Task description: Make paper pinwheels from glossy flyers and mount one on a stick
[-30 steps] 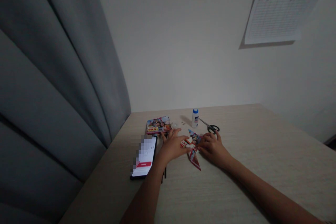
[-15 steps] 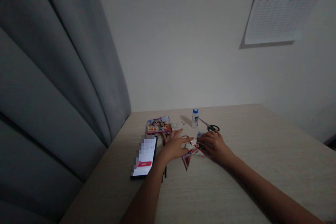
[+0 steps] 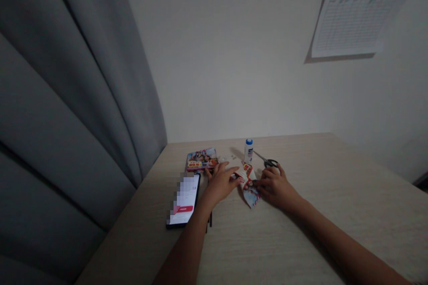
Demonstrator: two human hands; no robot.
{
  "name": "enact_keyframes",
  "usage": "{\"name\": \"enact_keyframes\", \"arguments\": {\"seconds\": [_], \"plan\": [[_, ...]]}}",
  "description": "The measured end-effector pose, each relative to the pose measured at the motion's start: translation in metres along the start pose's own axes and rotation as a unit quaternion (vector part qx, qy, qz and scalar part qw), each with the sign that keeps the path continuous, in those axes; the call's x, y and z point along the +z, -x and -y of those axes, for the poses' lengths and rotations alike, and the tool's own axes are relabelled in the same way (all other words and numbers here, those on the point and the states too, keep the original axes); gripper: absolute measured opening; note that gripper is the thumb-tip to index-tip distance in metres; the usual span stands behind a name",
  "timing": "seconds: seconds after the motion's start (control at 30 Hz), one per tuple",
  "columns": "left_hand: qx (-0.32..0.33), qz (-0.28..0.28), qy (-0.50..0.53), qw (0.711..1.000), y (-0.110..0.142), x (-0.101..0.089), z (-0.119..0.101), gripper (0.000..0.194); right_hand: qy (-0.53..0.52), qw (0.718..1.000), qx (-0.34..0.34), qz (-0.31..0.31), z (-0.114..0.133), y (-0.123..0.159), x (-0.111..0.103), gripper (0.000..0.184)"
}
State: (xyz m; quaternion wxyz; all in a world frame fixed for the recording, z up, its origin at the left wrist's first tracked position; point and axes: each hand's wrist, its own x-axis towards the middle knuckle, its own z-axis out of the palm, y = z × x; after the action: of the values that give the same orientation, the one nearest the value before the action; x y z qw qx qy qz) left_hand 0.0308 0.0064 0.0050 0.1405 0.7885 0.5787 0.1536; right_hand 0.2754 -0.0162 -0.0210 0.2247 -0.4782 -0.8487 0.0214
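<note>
Paper [image 3: 251, 197], glossy, multicoloured and folded into pointed flaps, is found between both hands' fingertips. Its left edge is touched by the wide-spread left hand [image 3: 220, 185], whose pinch cannot be told; its right edge is held by the narrowed fingers of the right hand [image 3: 274, 185]. Creases should be steadied lightly near the centre. Counted: one paper; beyond the right fingers, one white, blue-capped plastic bottle [image 3: 248, 152] and one pair of black-handled metal scissors [image 3: 271, 163].
</note>
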Motion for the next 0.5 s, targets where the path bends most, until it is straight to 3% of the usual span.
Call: {"name": "enact_keyframes", "arguments": {"seconds": [0.13,0.3,0.5], "plan": [[-0.013,-0.004,-0.002,1.0,0.0,-0.001,-0.001,0.046,-0.027,0.999,-0.005,-0.016,-0.007,-0.002,0.005,0.021],[-0.022,0.009,-0.011,1.0,0.001,-0.005,-0.001,0.048,-0.059,0.995,0.007,-0.081,-0.029,-0.021,0.004,0.036],[-0.031,-0.014,-0.021,0.999,0.002,-0.004,-0.001,0.043,0.002,0.995,-0.003,-0.096,-0.041,-0.056,0.007,0.041]]}}
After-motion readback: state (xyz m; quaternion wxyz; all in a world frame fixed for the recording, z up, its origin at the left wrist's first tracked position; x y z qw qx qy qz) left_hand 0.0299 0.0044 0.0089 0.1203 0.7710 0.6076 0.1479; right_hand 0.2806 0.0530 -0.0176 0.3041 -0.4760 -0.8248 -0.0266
